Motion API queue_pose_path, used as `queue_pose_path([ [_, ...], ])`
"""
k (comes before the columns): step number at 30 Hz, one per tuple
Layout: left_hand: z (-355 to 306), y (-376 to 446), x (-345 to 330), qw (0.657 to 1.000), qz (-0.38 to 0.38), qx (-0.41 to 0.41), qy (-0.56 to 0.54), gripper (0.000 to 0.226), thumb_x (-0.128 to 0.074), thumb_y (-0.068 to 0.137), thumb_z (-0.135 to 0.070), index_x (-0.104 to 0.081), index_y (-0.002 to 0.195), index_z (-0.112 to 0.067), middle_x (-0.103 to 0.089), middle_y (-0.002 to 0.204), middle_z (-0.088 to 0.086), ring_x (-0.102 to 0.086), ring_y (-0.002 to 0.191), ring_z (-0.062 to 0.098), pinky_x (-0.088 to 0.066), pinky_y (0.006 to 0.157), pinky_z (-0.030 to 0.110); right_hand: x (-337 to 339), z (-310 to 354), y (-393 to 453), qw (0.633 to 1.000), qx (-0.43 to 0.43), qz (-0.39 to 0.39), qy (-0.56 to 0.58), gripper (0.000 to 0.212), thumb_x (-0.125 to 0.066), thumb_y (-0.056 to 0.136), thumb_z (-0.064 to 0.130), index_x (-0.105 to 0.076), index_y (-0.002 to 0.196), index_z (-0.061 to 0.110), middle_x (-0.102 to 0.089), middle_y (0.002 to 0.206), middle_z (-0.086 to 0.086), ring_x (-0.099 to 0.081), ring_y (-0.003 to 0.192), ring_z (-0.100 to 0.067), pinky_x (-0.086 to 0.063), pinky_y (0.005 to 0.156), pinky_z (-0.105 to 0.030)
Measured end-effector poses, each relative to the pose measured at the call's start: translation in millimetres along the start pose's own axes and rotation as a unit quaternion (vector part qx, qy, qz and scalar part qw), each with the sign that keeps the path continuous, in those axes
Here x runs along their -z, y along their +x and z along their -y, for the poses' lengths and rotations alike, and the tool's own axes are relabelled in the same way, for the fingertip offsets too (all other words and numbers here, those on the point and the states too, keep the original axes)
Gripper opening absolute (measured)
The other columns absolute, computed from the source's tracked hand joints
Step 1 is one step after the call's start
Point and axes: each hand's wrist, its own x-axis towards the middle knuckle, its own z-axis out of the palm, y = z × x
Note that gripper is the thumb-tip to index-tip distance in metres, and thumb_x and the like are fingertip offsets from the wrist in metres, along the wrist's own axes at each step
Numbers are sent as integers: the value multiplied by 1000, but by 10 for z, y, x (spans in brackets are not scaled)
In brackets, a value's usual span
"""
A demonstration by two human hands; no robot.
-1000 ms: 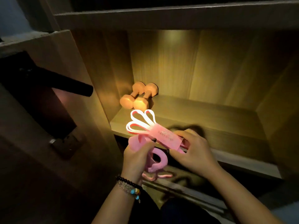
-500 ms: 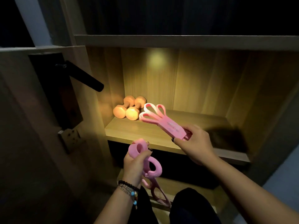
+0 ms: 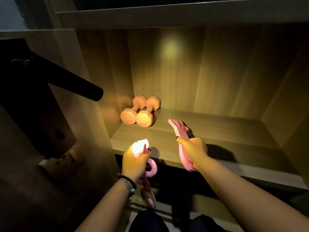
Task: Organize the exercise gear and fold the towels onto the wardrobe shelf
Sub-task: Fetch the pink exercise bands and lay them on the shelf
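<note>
Nearest, the left hand, wrist ringed with bead bracelets, curls around a pink looped resistance tube just below the wardrobe shelf's front edge, loops dangling; the right hand, arm reaching forward, grips a pink resistance-band bundle over that edge, its tip pointing inward. Two orange dumbbells lie touching in the shelf's far left corner.

Pink exercise gear held at the shelf, two dumbbells already on it

Two orange dumbbells lie side by side, touching, in the back-left corner of the wooden wardrobe shelf. A bundle of pink resistance bands, its looped ends pointing inward, hangs over the shelf's front part. A pink looped stretch band dangles below the shelf's front edge, its top brightly lit.
</note>
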Motion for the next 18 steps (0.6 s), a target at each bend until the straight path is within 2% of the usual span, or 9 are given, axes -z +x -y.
queue_pose_path([
  [3, 142, 319, -58, 999, -7, -2, 37, 10, -66, 84, -19, -56, 85, -16, -65, 81, 6, -63, 79, 24, -53, 68, 33, -248, 105, 325, 1000, -11, 15, 20, 42, -66, 85, 43, -62, 108, 8, -67, 91, -9, -60, 77, -24, -40, 63, -27],
  [6, 262, 508, -149, 995, -11, -14, 100, 13, -66, 84, -14, -56, 92, -18, -66, 85, 6, -64, 82, 25, -52, 71, 33, -439, 240, 596, 993, -40, 29, 105, 44, -67, 87, 28, -54, 120, 3, -65, 104, -14, -60, 90, -29, -43, 82, -34],
  [9, 314, 659, -264, 989, -1, -21, 148, 20, -66, 85, -25, -58, 103, -19, -64, 88, 1, -62, 85, 24, -54, 77, 37, -571, 307, 818, 990, -28, 16, 138, 43, -69, 86, 20, -54, 121, -1, -63, 105, -15, -58, 91, -26, -39, 80, -31],
  [13, 357, 796, -354, 986, -58, 9, 156, 18, -70, 80, -36, -61, 89, -23, -63, 79, -2, -62, 79, 24, -50, 70, 32, -751, 367, 1031, 992, -3, 7, 123, 40, -70, 85, 15, -57, 119, -1, -65, 109, -14, -59, 91, -23, -38, 76, -26],
  [18, 426, 815, -409, 975, -80, -15, 208, 22, -69, 78, -40, -63, 92, -24, -67, 82, 0, -62, 80, 27, -52, 71, 34, -1015, 339, 1113, 996, 52, 21, 63, 42, -75, 80, 15, -57, 117, 5, -65, 115, -11, -61, 109, -28, -44, 79, -29],
])
